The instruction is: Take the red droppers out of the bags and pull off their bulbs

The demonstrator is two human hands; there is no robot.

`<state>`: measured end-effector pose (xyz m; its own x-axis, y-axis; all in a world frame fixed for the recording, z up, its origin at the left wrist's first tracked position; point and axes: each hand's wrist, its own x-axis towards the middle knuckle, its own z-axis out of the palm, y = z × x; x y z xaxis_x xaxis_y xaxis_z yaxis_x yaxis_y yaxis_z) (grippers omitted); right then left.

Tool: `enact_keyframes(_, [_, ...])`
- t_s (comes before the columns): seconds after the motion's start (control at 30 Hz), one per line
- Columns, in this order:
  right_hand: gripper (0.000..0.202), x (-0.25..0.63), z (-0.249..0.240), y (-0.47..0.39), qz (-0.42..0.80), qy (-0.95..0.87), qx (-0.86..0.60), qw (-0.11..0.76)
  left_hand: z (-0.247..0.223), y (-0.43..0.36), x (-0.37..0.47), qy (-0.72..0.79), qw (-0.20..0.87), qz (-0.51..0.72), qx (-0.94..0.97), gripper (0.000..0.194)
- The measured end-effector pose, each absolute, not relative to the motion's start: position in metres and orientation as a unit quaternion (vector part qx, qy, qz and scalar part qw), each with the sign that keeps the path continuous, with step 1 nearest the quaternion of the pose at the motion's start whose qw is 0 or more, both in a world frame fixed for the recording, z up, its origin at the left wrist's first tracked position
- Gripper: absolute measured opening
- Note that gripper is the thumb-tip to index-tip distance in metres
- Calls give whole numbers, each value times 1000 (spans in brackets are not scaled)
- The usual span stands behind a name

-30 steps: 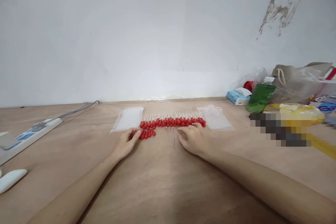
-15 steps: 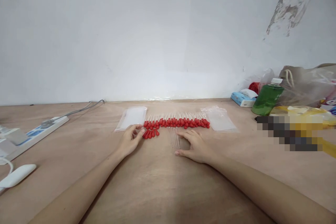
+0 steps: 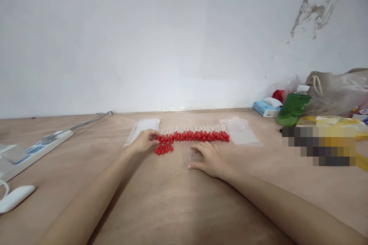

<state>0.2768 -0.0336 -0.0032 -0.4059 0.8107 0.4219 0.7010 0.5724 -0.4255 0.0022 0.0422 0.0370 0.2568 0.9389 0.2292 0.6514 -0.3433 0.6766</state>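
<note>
Beside the dropper row point(image 3: 198, 136), my left hand point(image 3: 143, 141) pinches red bulbs; right hand point(image 3: 208, 157) lies flat, steadying loose glass tubes point(image 3: 186, 151).

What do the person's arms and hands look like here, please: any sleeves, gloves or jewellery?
Both forearms are bare as far as the picture shows, with no sleeves in view. The left hand and right hand wear no gloves. No ring, watch or bracelet shows, and no markings can be made out.
</note>
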Motion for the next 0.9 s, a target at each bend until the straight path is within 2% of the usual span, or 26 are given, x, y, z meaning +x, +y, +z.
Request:
enact_keyframes(0.27, [67, 270, -4, -30, 65, -830, -458, 313, 32, 42, 1, 526, 243, 346, 738, 23])
enact_keyframes(0.43, [69, 271, -4, -32, 70, -830, -456, 313, 38, 46, -7, 528, 205, 385, 728, 26])
enact_keyframes(0.6, [39, 274, -7, -33, 64, -792, -475, 379, 55, 33, -8, 520, 170, 463, 697, 32])
enact_keyframes(0.67, [41, 278, -8, -35, 48, -766, -478, 426, 53, 13, 3, 494, 209, 502, 678, 32])
enact_keyframes(0.73, [53, 285, -7, -40, 22, -761, -467, 451, 44, -11, 22, 465, 303, 488, 674, 33])
enact_keyframes(0.8, [61, 292, -5, -46, -9, -783, -441, 439, 29, -35, 42, 447, 394, 456, 661, 32])
enact_keyframes(0.9, [55, 300, 1, -54, -47, -831, -398, 385, 10, -56, 67, 415, 469, 438, 645, 31])
